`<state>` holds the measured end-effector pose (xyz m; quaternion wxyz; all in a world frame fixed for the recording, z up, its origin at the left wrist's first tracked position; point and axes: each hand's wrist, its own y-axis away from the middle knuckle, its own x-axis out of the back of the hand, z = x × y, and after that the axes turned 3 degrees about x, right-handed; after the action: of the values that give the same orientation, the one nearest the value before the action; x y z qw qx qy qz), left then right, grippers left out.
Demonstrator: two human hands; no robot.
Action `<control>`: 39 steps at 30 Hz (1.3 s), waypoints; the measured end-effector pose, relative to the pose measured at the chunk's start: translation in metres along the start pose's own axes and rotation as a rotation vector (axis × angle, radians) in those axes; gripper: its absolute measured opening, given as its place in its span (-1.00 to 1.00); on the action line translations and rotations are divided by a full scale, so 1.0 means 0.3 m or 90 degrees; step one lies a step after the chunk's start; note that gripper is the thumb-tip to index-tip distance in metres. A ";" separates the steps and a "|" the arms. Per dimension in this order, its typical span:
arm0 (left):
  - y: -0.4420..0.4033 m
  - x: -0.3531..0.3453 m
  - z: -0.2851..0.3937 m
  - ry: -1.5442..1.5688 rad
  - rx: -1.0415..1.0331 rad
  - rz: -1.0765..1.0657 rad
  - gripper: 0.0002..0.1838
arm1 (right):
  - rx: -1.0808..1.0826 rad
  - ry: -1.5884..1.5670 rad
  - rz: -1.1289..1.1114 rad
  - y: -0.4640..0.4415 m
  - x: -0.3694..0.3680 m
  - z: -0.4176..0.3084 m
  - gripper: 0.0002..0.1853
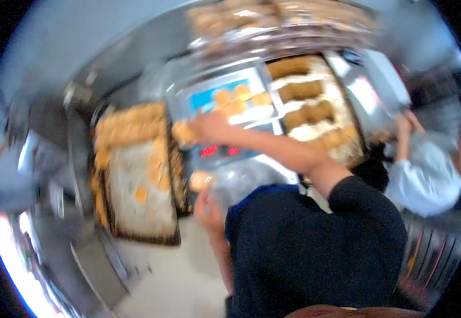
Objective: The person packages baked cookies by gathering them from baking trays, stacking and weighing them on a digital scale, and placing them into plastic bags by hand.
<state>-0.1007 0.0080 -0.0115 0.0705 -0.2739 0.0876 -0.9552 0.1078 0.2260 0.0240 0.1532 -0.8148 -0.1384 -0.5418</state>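
Observation:
My right hand (212,127) reaches left across a digital scale with red digits (219,151), its fingers closed on a golden round pastry (184,132). Lower down, my left hand (207,208) has its fingers closed at another golden pastry (201,180). Beside that hand is something clear that looks like plastic (241,180). Beyond my right hand is a clear plastic tub (180,95), with several pastries (238,100) over a blue and white surface. Motion blur hides the finger details.
On the left, a baking tray (144,217) holds rows of pastries and loose ones. Another tray (315,124) with browned rows stands right of the tub. Bagged pastries (241,21) line the back. A co-worker in a white garment (424,175) is at the right.

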 end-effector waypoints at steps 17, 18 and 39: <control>-0.206 -0.175 0.239 0.679 0.265 -0.436 -0.24 | -0.154 -0.739 0.153 0.613 0.173 -0.016 -0.20; -0.209 -0.191 0.248 0.655 0.260 -0.442 -0.25 | -0.121 -0.666 0.152 0.650 0.166 -0.028 -0.20; -0.053 -0.194 0.336 0.027 -0.160 -0.328 -0.54 | -0.505 -1.211 0.186 0.985 -0.040 0.104 -0.70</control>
<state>0.0009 0.0211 0.0461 -0.2107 -0.2735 0.1340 -0.9289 0.2453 -0.0324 -0.0280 -0.2341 -0.9061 0.0859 0.3419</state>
